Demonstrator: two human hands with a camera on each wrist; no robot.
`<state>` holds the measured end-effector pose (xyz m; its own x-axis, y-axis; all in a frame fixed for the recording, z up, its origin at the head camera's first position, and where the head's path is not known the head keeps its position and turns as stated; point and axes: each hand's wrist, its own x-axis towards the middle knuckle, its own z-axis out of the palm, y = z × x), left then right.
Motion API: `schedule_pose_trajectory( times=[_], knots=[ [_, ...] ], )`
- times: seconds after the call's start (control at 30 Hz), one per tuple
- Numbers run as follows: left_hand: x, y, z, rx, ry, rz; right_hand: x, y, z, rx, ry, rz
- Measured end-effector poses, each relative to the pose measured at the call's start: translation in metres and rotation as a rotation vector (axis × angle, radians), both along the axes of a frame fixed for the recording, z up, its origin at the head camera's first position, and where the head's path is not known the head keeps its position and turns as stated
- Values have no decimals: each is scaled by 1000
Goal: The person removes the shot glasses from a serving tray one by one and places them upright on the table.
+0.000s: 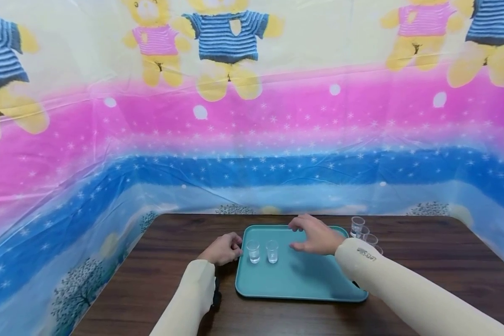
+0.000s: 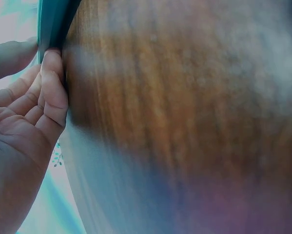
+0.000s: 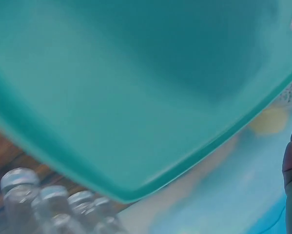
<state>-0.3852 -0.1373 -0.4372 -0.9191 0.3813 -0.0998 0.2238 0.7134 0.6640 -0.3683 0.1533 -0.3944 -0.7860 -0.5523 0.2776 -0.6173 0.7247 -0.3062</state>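
Note:
A teal tray (image 1: 306,282) lies on the wooden table. Two small clear cups (image 1: 272,253) stand side by side on its left half, each with some clear liquid low inside. At the tray's left edge, my left hand (image 1: 223,248) grips the rim; the left wrist view shows the thumb and bent fingers meeting at the tray edge (image 2: 52,24). Above the right half hovers my right hand (image 1: 317,237), thumb and fingers spread apart with nothing between them. Its shadow falls on the tray.
Several more clear cups (image 1: 357,227) stand in a row just right of the tray, partly hidden by my right sleeve (image 1: 367,266); they also show in the right wrist view (image 3: 20,195). A bear-print cloth (image 1: 252,172) hangs behind the table (image 1: 172,280).

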Motion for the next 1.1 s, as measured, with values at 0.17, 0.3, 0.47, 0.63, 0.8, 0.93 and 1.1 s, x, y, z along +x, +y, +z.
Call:
schedule_pose_trajectory(
  times=[0.17, 0.3, 0.47, 0.63, 0.8, 0.93, 1.1],
  knots=[
    [-1, 1, 0, 0, 6, -3, 2, -15, 2, -10, -45, 27],
    [-1, 2, 1, -1, 15, -15, 5, -26, 1, 0, -84, 32],
    [0, 2, 1, 2, 15, -10, 5, -38, -7, 15, -102, 69],
    [-1, 3, 1, 6, 16, -5, 4, -46, -13, 31, -79, 91],
    [-1, 2, 1, 9, 15, -7, 3, -48, -15, 36, -58, 90],
    [0, 2, 0, 7, 16, -9, 3, -48, -16, 32, -56, 85],
    [0, 0, -1, 1, 10, -6, 1, -48, -17, 26, -33, 102]
  ],
)
